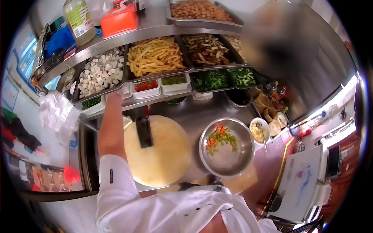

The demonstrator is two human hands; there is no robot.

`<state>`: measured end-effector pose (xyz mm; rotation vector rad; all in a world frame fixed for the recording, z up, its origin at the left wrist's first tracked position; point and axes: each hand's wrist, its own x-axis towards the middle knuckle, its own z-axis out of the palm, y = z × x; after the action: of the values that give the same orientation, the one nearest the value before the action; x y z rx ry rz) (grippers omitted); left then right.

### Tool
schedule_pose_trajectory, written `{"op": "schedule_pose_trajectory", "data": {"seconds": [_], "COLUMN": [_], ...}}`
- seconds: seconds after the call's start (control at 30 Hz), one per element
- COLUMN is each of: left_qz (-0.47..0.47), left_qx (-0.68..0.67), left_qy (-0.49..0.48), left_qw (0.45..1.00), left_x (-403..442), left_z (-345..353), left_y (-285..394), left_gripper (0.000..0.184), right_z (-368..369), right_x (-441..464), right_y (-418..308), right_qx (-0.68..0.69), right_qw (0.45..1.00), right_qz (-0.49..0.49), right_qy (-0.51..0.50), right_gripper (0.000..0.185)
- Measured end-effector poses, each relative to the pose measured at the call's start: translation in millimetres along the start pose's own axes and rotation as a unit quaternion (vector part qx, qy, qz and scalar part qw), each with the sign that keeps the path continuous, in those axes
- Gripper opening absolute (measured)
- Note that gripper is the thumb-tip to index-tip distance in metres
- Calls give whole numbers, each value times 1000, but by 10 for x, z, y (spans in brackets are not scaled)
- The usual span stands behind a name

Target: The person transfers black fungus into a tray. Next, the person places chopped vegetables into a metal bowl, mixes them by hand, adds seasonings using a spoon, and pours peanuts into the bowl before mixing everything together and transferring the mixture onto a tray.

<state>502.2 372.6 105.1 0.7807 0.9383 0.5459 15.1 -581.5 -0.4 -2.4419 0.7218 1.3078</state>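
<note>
My left hand reaches forward to the row of small white containers below the tray of white cubes. Its fingers are hidden or too unclear to read. Under my forearm lies a large round cutting board, with a dark-bladed cleaver flat near its far edge. Right of the board is a steel bowl holding chopped orange and green vegetables. Close by the hand is a white container of chopped red pepper. My right hand is out of view.
Trays of fries, brown strips and green leaves line the shelf. Above stand a bottle and a tray of nuts. A white bowl with a spoon and several jars sit right. A plastic bag hangs left.
</note>
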Motion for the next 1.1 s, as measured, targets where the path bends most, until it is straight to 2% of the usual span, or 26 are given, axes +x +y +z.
{"op": "schedule_pose_trajectory", "data": {"seconds": [0.1, 0.27, 0.4, 0.53, 0.63, 0.7, 0.83, 0.93, 1.03, 1.1], "left_qz": [8, 9, 28, 22, -11, 24, 87, 116, 117, 85], "left_qx": [-20, -111, -140, -131, -161, -156, -80, -48, 3, 39], "left_qy": [-18, -63, -87, -107, -158, -165, -86, -15, 37, 76], "left_qw": [1000, 992, 986, 985, 974, 974, 989, 992, 992, 993], "left_x": [55, 102, -1398, -1821, -2317, -2867, -3688, -4162, -4853, -5402], "left_z": [-112, -874, -961, -1519, -1978, -2145, -2734, -2866, -2548, -2107], "left_y": [-106, -561, -276, -384, -448, -513, -761, -1001, -1172, -1269], "left_gripper": [31, 27, 25, 34, 46, 51, 58, 65, 66, 66], "right_z": [45, 96, 8, -78, -140, -175, -346, -574, -814, -984], "right_x": [-90, -27, 137, 314, 470, 569, 867, 1281, 1761, 2088], "right_y": [81, 188, 142, 48, 9, 63, 165, 220, 331, 365], "right_qx": [-18, -63, -107, -168, -236, -301, -444, -459, -463, -474], "right_qw": [1000, 998, 993, 983, 963, 940, 863, 847, 838, 825], "right_qz": [5, 1, -14, -58, -111, -147, -223, -250, -279, -304], "right_qy": [-4, -24, -39, -53, -63, -73, -89, -95, -75, -56], "right_gripper": [34, 35, 36, 37, 38, 39, 40, 34, 29, 26]}}
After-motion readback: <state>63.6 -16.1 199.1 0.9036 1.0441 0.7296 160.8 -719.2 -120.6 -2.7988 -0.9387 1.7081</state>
